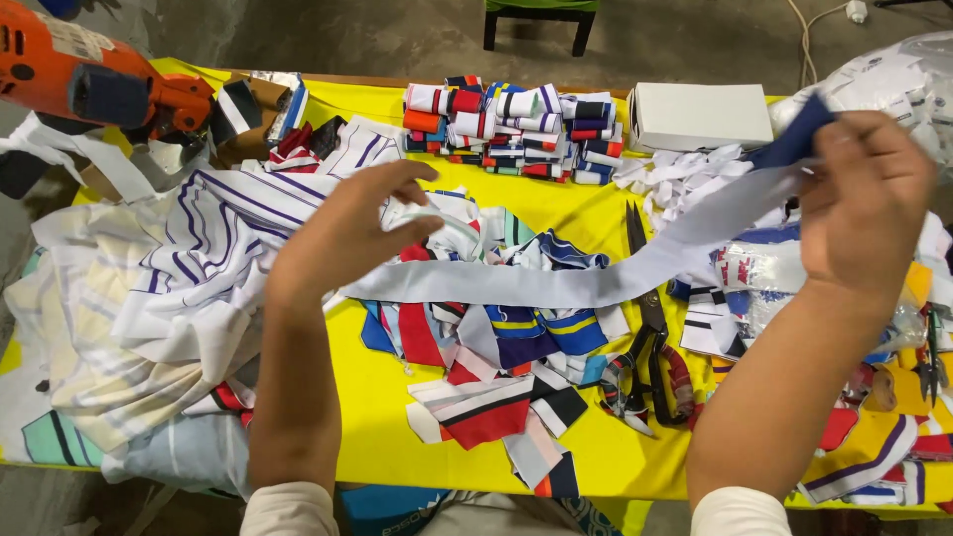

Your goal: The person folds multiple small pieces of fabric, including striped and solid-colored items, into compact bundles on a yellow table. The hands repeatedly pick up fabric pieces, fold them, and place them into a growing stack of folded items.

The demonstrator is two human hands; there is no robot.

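Here both hands stretch a grey strip (596, 278) before a white box (700, 114).

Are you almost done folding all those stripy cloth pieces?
Some look done: neat folded bundles stand stacked at the back of the yellow table. Right now the left hand and right hand stretch one pale strip between them. Plenty seems left: loose scraps beside the scissors.

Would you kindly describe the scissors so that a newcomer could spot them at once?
Start at the yellow table and go right of the middle, below the long pale strip stretched between both hands. The scissors lie there, blades pointing away: dark metal with red-wrapped handles, the only hard tool among soft fabric scraps.
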